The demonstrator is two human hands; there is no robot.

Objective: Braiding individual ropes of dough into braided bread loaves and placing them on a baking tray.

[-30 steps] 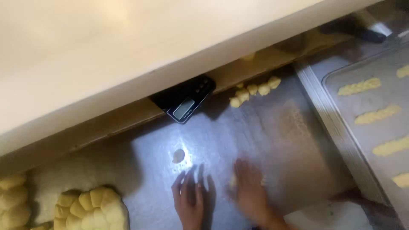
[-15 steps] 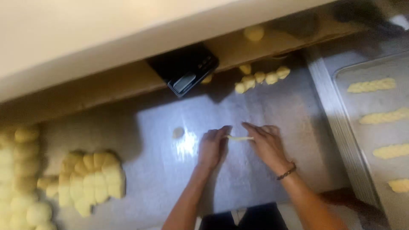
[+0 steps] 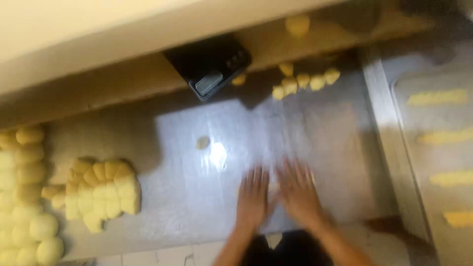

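Note:
My left hand [image 3: 253,197] and my right hand [image 3: 298,193] lie flat, side by side, fingers spread, on the metal worktable [image 3: 197,197] near its front edge. A bit of yellow dough [image 3: 272,187] shows between them; most of it is hidden under the palms, and the hands are motion-blurred. A small round dough piece [image 3: 202,143] lies alone to the upper left of my hands.
A cut slab of dough chunks [image 3: 101,191] and rows of dough balls [image 3: 27,197] fill the left. A black scale [image 3: 209,64] stands at the back, several small dough pieces [image 3: 305,81] beside it. A baking tray [image 3: 409,148] with shaped dough strips [image 3: 436,97] sits on the right.
Half a second ago both hands held a thin dough strand stretched between their fingertips above the table. Now they are pressed flat on the surface, closer to the front edge.

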